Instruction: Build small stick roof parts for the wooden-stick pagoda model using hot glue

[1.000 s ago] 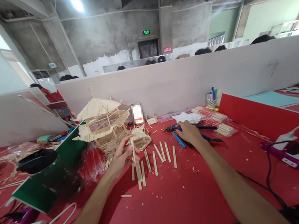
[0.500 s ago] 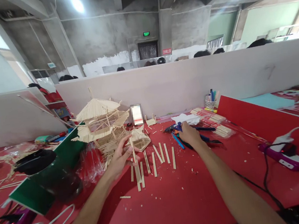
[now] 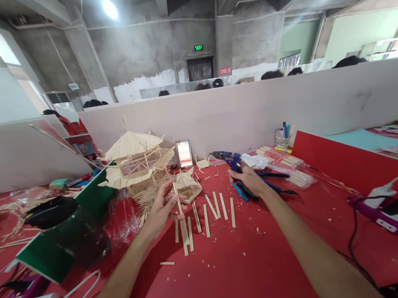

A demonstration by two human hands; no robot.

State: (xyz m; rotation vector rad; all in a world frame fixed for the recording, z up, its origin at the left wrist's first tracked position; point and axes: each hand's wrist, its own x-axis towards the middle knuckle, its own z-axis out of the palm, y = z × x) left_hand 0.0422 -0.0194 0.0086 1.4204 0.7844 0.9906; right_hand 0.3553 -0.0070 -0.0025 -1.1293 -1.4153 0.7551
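Note:
My left hand (image 3: 162,208) pinches a thin wooden stick (image 3: 179,201), held upright between thumb and fingers. Just behind it is a small wooden pavilion (image 3: 189,189) with a pointed roof. At the back left rises a larger tiered stick pagoda (image 3: 132,145). My right hand (image 3: 250,180) grips a blue glue gun (image 3: 232,158) by its handle, nozzle pointing left and raised above the table. Under and beside that hand lie dark-handled pliers (image 3: 281,191) and a blue tool (image 3: 240,192). Several loose sticks (image 3: 206,220) are lined up on the red table (image 3: 224,282) between my hands.
A phone-like screen (image 3: 184,153) leans against the white partition (image 3: 217,117). Packaged sticks (image 3: 297,170) and a pen basket (image 3: 283,138) stand at right. On the left are a green board (image 3: 48,257) and a dark container (image 3: 82,237). Power strips (image 3: 384,217) with cables flank both sides.
My right hand has lifted the glue gun from the table, its nozzle now higher and further back. My left hand keeps its stick almost still. The view has shifted slightly.

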